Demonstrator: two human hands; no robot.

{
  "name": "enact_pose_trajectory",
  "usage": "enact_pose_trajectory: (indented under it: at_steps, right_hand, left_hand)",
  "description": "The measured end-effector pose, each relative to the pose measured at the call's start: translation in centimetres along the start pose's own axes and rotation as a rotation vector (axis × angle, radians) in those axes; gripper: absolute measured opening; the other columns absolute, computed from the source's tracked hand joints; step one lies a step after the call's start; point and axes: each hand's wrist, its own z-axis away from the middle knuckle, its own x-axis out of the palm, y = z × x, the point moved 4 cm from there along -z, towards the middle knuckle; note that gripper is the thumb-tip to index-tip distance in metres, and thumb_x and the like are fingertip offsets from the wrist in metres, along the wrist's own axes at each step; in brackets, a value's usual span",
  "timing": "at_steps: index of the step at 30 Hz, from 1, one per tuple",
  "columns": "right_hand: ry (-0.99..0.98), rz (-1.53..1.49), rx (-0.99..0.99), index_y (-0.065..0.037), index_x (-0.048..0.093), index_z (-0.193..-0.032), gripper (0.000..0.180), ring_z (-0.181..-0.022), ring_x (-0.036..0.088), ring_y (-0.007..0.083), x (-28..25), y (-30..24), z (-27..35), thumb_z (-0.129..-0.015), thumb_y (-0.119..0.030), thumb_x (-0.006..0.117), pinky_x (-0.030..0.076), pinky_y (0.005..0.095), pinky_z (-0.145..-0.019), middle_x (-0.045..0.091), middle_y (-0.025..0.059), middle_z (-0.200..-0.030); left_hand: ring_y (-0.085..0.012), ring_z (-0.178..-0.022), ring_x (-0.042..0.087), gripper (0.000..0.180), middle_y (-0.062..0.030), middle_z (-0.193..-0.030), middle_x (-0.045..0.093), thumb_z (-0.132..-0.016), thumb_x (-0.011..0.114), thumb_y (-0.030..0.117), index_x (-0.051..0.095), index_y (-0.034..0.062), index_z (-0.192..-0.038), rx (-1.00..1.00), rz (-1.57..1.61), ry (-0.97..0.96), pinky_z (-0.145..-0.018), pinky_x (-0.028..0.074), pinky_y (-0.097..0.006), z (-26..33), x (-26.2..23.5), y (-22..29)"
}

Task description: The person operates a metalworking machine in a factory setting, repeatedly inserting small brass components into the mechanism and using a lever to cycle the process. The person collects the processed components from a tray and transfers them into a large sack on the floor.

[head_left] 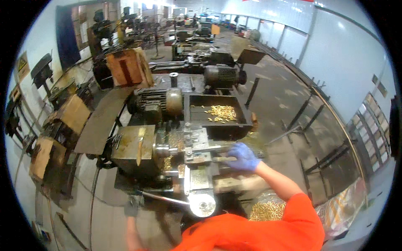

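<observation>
A small metal lathe [197, 142] stands in front of me, with a spindle chuck [164, 150] on its left. My right hand [243, 157], in a blue glove, is closed around a bar-like handle [226, 159] at the right end of the slide. Low on the left is my left hand [132, 207] in a dark glove. It is beside the outer end of a long silver lever [163, 197], which runs to a round metal hub [202, 205]. The left fingers are blurred, and whether they touch the lever is unclear. Brass-coloured shavings [167, 162] lie below the chuck.
A brush [140, 146] lies on the headstock [130, 144]. Behind the slide, a dark metal tray [197, 100] holds several small brass parts [222, 113]. More brass pieces [268, 210] fill a container by my right side. Electric motors [221, 76] and other machines stand beyond.
</observation>
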Motion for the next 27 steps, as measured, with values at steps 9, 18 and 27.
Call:
enact_pose_trajectory:
  at_steps: [9,18,27]
  right_hand:
    - [-0.187,0.027,0.643,-0.009,0.07,-0.077,0.032,-0.071,0.062,0.0317,-3.1,8.8,12.4,-0.07,-0.041,0.068,0.05,0.0384,-0.069,0.064,0.0147,-0.072]
    - [-0.298,0.349,0.741,-0.013,0.058,-0.116,0.057,-0.105,0.055,0.0283,-3.3,23.1,15.5,-0.068,-0.044,0.065,0.042,0.0377,-0.09,0.058,0.0134,-0.115]
    - [-0.609,0.621,0.866,-0.014,0.062,-0.108,0.046,-0.104,0.058,0.0302,-1.4,32.3,16.5,-0.069,-0.038,0.059,0.046,0.0405,-0.088,0.061,0.0115,-0.113]
  left_hand:
    - [-0.0328,-0.096,0.059,0.033,-0.0151,-0.102,0.063,-0.087,0.046,0.034,0.064,0.0078,-0.097,0.074,-0.419,-0.302,-0.084,0.046,-0.043,-3.5,-6.5,1.5]
    - [-0.0239,-0.084,0.059,0.031,-0.0102,-0.096,0.062,-0.083,0.061,0.027,0.06,0.0069,-0.105,0.079,0.38,-0.347,-0.074,0.047,-0.035,-1.9,-6.9,2.6]
    - [-0.0282,-0.076,0.064,0.025,-0.0107,-0.084,0.067,-0.074,0.066,0.03,0.07,0.0077,-0.083,0.066,0.27,-0.012,-0.07,0.049,-0.037,0.3,-12.1,20.1]
